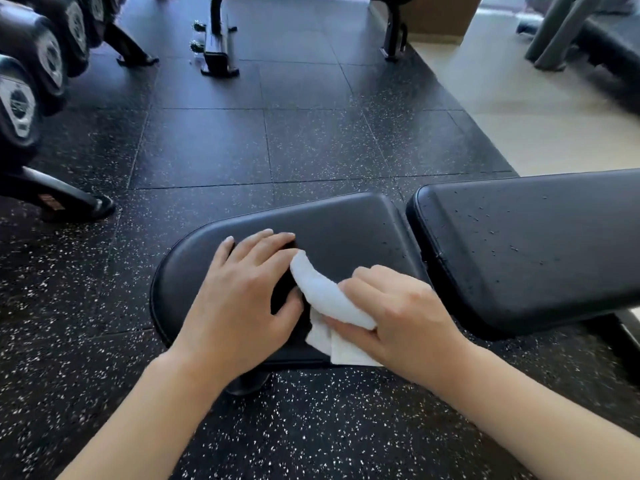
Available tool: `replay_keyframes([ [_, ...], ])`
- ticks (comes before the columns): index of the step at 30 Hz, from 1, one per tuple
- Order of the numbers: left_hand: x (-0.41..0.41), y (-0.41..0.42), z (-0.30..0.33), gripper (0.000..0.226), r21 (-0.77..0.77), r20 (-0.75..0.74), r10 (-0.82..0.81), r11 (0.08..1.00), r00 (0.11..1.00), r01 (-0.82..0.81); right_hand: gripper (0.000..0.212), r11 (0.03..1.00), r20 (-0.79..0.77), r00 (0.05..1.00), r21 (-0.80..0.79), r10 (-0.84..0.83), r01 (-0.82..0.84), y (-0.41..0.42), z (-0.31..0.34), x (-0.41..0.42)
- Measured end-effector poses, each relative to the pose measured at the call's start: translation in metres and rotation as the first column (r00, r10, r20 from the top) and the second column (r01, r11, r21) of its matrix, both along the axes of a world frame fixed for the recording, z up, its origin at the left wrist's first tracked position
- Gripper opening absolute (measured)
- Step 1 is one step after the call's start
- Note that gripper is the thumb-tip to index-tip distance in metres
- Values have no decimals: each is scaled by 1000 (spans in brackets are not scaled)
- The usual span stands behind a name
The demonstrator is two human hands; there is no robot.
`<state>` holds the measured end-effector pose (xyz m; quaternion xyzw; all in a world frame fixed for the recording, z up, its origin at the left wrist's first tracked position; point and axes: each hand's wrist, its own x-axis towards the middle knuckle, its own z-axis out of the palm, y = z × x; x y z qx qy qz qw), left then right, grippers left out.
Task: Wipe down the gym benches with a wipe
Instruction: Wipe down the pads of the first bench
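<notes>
A black padded gym bench stands in front of me, with a rounded seat pad (346, 223) and a longer back pad (530, 244) to its right, which is speckled with droplets. My left hand (239, 292) rests flat on the seat pad, fingers straight. My right hand (398, 317) grips a white wipe (325, 296) that is bunched up and lies on the near part of the seat pad, right beside my left hand.
A dumbbell rack (31, 98) with black dumbbells stands at the left, its foot (69, 199) on the speckled rubber floor (263, 147). The frame of another bench (218, 46) is at the top. Pale flooring and more equipment (588, 39) lie at the top right.
</notes>
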<state>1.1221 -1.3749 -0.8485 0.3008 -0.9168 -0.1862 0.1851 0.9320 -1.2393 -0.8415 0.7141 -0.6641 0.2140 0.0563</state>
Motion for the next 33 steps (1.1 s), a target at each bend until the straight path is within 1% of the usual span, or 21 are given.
replay_keyframes([
  [4, -15, 2, 1, 51, -23, 59, -34, 999, 998, 35, 26, 1000, 11, 1000, -6, 30, -29, 13, -5, -33],
  [6, -19, 1, 0, 50, -34, 67, -37, 999, 997, 40, 28, 998, 40, 998, -13, 57, -56, 4, -6, -37],
  [8, -21, 0, -1, 48, -38, 64, -33, 999, 997, 36, 30, 999, 80, 996, 12, 37, -38, -15, -4, -44],
  [11, -21, 3, -2, 51, -55, 61, -15, 998, 998, 18, 31, 991, 179, 975, 49, -134, 128, -54, 3, -65],
  [15, -21, 5, -2, 50, -63, 47, 5, 998, 999, -2, 31, 919, 301, 870, 68, -390, 388, -99, -3, -92],
  [18, -21, 5, -1, 49, -66, 49, 5, 998, 999, -1, 30, 879, 346, 816, 61, -463, 473, -112, -10, -99],
  [22, -23, 1, -2, 49, -69, 66, -6, 998, 998, 10, 30, 880, 336, 818, 88, -467, 467, -85, -4, -85],
  [28, -24, -1, -3, 53, -78, 97, -11, 997, 995, 19, 32, 883, 173, 866, 112, -469, 456, 14, 3, -31],
  [31, -23, -2, -3, 55, -66, 110, -16, 998, 994, 24, 31, 877, 104, 873, 121, -477, 465, 27, 6, -22],
  [33, -22, -1, -3, 56, -60, 116, -19, 998, 993, 26, 31, 869, 139, 860, 144, -492, 474, 20, 8, -26],
])
